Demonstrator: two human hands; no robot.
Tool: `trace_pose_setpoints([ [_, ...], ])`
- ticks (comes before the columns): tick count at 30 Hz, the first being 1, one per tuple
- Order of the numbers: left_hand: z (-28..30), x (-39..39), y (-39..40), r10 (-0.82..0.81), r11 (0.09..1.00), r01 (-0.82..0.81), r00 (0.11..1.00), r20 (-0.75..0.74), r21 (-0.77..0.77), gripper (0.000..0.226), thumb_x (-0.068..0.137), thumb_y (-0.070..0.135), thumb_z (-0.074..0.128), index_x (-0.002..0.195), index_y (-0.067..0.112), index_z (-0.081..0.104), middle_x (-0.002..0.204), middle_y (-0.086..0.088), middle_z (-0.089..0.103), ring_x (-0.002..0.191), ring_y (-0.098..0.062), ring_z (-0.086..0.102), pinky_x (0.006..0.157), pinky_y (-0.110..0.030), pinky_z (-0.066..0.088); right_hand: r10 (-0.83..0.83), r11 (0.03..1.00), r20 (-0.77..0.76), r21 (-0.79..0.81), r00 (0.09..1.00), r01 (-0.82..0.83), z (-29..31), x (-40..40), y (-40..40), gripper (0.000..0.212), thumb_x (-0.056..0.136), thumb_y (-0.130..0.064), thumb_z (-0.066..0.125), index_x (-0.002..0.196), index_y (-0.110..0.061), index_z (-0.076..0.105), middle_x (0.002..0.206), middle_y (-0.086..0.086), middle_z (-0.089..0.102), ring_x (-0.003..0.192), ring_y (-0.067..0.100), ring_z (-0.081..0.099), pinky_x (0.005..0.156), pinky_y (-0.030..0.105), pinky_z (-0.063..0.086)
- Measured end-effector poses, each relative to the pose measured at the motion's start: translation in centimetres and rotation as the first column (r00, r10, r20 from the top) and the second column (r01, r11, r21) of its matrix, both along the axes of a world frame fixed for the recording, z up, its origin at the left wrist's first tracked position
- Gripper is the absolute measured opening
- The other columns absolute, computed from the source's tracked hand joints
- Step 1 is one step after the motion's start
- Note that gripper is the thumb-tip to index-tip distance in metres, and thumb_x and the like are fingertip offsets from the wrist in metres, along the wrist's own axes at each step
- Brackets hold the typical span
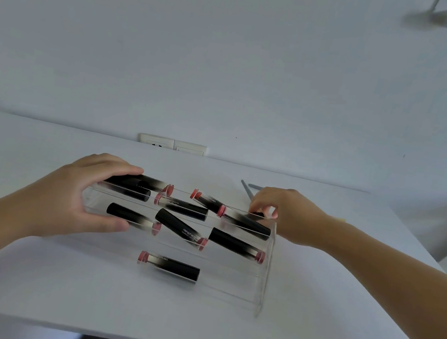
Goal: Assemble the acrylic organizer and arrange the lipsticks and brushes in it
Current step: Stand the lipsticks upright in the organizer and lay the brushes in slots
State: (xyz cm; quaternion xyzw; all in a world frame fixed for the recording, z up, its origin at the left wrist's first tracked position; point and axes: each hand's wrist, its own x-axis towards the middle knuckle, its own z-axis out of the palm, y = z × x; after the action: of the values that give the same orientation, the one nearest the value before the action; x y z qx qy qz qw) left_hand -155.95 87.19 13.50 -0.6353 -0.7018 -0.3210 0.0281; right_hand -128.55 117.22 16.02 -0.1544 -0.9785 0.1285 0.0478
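— Acrylic organizer (266,267) sits mid-table, stepped tiers facing the person, with the lipsticks (180,226) lying sideways across its shelves, every which way. One lipstick (170,266) is alone on the lowest step.

— What are the hands up to?

— The left hand (68,199) wraps the left end: fingers curled over the top edge, thumb pressing in below, so it's gripping the organizer there. The right hand (287,215) is at the top right corner, fingertips bent down onto the rim or a lipstick end; I can't tell whether it pinches anything.

— Where could this go wrong?

— I'd say tilt. The tubes are round and loose; if the stand gets lifted or rocked unevenly they'd likely roll along a shelf or off a step. The clear panels also look merely slotted together, so squeezing one end might spring a joint.

— Room to work?

— Plenty. The white table (28,285) has open surface left, right and in front, though its near edge isn't far below the organizer. The brushes (247,188) lie behind the right hand, near the wall (230,69) side, so reaching back means clearing that top corner.
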Motion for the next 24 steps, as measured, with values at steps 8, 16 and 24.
trace_pose_setpoints([
  [8, -0.1, -0.2, 0.7, -0.010, 1.000, 0.011, 1.000, -0.004, 0.011, 0.080, 0.066, 0.079, 0.071, 0.137, 0.050, 0.051, 0.136, 0.014, 0.055, 0.130, -0.010, 0.051, 0.102, -0.016, 0.037, -0.025, 0.991, -0.151, 0.124, 0.988, 0.044, 0.2, 2.9, 5.0, 0.012, 0.084, -0.031, 0.078, 0.091, -0.032, 0.069, 0.104, -0.018, 0.063, 0.086, -0.008, 0.058, 0.074, 0.031, 0.053],
  [16, -0.1, 1.4, 3.2, -0.004, 1.000, 0.004, 1.000, -0.014, 0.005, 0.081, 0.064, 0.072, 0.074, 0.138, 0.048, 0.050, 0.136, 0.019, 0.053, 0.132, -0.006, 0.047, 0.103, -0.012, 0.033, -0.091, 0.996, -0.061, -0.022, 0.994, 0.090, -0.8, 4.5, 8.2, 0.020, 0.076, -0.049, 0.079, 0.091, -0.053, 0.067, 0.124, -0.028, 0.053, 0.117, 0.004, 0.050, 0.098, 0.029, 0.041],
  [24, -0.1, 2.9, 5.5, 0.005, 1.000, -0.005, 1.000, -0.015, 0.001, 0.081, 0.065, 0.078, 0.070, 0.138, 0.053, 0.047, 0.135, 0.024, 0.051, 0.133, -0.009, 0.046, 0.102, -0.030, 0.039, -0.250, 0.966, 0.074, -0.049, 0.966, 0.253, -1.3, 3.1, 9.4, 0.123, 0.054, -0.099, 0.055, 0.155, -0.041, 0.016, 0.157, -0.010, 0.029, 0.142, 0.017, 0.031, 0.113, 0.046, 0.036],
])
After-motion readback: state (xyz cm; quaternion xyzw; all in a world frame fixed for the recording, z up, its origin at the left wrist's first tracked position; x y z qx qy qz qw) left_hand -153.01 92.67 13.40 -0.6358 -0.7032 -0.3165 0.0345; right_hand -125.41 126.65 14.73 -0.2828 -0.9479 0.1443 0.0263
